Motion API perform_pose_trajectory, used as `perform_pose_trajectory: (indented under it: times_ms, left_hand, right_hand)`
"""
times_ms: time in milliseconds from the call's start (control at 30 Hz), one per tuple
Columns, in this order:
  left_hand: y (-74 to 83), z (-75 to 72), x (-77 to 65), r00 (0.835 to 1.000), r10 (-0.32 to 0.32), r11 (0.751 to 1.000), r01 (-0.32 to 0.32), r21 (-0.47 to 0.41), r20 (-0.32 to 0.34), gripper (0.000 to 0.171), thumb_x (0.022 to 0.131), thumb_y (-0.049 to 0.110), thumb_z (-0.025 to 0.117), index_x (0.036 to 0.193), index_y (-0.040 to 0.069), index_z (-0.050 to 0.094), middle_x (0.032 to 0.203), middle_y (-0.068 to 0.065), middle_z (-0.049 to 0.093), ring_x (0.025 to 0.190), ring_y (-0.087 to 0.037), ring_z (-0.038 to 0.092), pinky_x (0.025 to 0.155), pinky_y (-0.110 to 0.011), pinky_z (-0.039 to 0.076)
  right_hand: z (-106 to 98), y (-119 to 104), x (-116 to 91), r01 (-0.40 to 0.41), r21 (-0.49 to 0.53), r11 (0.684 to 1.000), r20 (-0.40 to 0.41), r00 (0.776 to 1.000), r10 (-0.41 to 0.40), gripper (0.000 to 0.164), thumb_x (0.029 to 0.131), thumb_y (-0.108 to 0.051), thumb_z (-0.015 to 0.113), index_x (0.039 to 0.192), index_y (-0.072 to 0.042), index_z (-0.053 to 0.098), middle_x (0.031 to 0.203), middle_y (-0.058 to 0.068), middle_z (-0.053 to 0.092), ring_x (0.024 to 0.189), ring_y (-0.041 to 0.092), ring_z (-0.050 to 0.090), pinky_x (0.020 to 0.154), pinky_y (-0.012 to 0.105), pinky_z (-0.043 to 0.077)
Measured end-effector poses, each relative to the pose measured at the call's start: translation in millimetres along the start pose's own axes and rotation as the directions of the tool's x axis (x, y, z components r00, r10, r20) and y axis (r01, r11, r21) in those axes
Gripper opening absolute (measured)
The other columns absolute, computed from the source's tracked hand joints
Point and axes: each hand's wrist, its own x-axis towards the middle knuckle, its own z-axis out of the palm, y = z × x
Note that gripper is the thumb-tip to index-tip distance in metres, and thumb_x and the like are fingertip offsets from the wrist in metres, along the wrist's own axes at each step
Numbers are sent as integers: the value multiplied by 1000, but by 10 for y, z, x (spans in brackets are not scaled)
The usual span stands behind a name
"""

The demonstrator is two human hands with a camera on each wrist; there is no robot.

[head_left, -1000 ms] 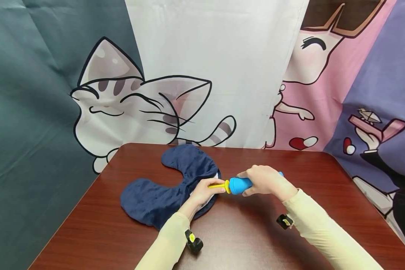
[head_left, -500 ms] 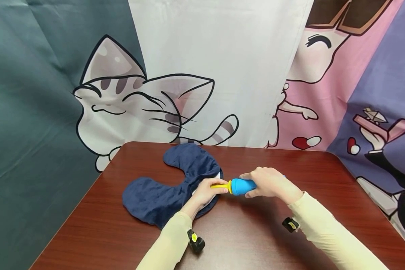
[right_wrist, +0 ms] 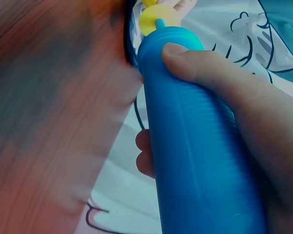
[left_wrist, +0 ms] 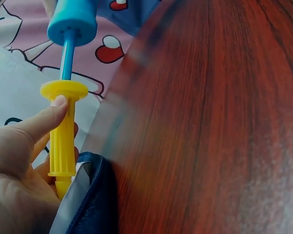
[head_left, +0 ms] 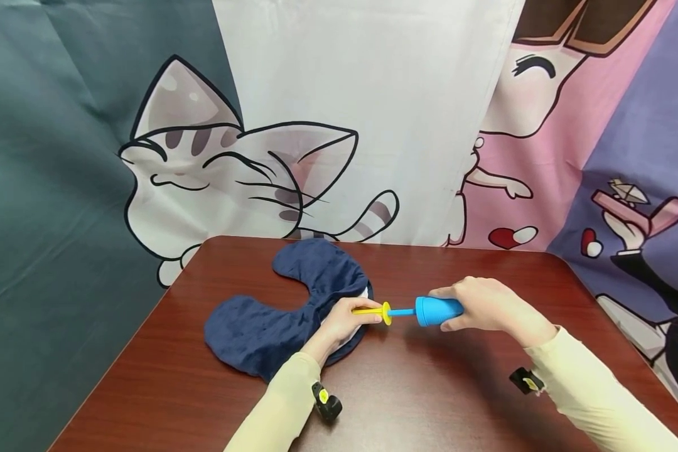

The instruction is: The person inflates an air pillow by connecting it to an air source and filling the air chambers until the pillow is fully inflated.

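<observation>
A hand air pump has a blue barrel [head_left: 437, 311] and a ribbed yellow end piece [left_wrist: 62, 139] with a round flange, joined by a bare blue rod [head_left: 402, 312]. My left hand [head_left: 343, 321] pinches the yellow piece, thumb just under the flange. My right hand [head_left: 488, 306] wraps round the barrel, its thumb near the rim in the right wrist view. Below my left hand lies a navy U-shaped neck pillow [head_left: 265, 339]. Its white-lined opening [left_wrist: 77, 195] is at the yellow piece's lower end; whether they are joined cannot be seen.
The brown wooden table [head_left: 407, 389] carries the pillow. Behind it hangs a cartoon-printed cloth [head_left: 418, 113]. A small black camera [head_left: 326, 403] sits on the left wrist and another black camera [head_left: 527, 381] on the right.
My right hand has drawn the blue barrel to the right, away from the yellow piece, and the blue rod now shows between them. The left hand and the pillow stay in place.
</observation>
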Motion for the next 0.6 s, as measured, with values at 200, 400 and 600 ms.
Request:
perform_pose_trajectory:
  times_ms: [200, 400, 600]
  left_hand:
    - [-29, -23, -10, 1000, -2, 1000, 2, 14, 5, 29, 85, 23, 78, 112, 14, 75, 115, -8, 72, 96, -15, 65, 88, -31, 54]
    - [-30, -17, 5, 1000, -9, 1000, 8, 15, 13, 30, 86, 23, 77, 114, 14, 75, 116, -8, 71, 98, -15, 65, 88, -30, 54]
    - [-22, 6, 36, 1000, -9, 999, 8, 43, 19, 28, 86, 25, 77, 112, 16, 75, 115, -5, 72, 99, -14, 64, 91, -30, 53]
  right_hand:
    - [-53, 89, -129, -22, -18, 1000, -3, 1000, 22, 67, 68, -55, 84, 126, -23, 69, 102, 1, 74, 82, 15, 62, 66, 35, 56]
    - [-142, 168, -238, -37, -29, 999, -9, 999, 37, 68, 68, -57, 83, 126, -26, 68, 102, 0, 74, 81, 12, 61, 63, 31, 52]
    - [-199, 285, -379, -73, -10, 997, -11, 997, 73, 67, 67, -56, 84, 126, -28, 68, 103, -1, 74, 82, 12, 60, 62, 30, 49]
